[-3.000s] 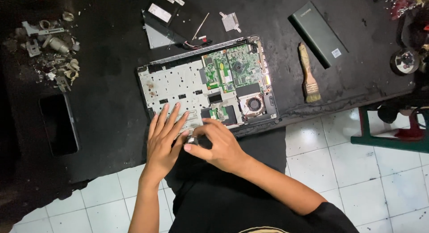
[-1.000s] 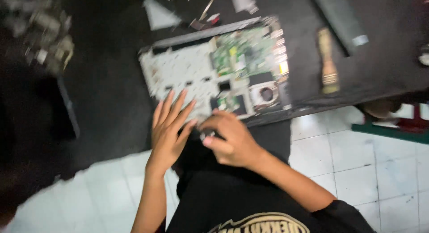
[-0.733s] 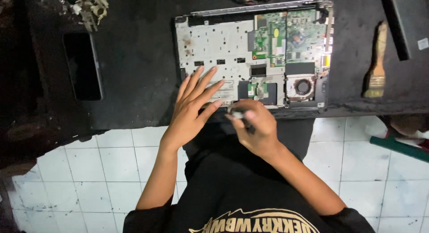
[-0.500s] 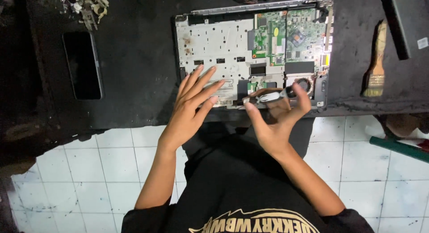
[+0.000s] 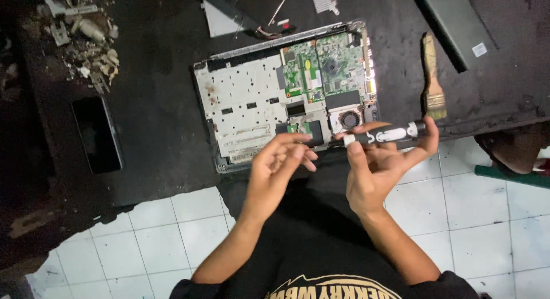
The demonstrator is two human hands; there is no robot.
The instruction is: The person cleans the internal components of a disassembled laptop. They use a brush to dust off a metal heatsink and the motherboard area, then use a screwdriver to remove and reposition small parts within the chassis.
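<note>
A black worktable point(image 5: 154, 138) stands over a white tiled floor point(image 5: 481, 213).

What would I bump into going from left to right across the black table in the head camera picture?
Pile of scraps → black phone → opened laptop → paintbrush → flat dark box.

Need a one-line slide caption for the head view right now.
Right hand holds a black-and-white screwdriver over an opened laptop; left hand hovers beside it.
</note>
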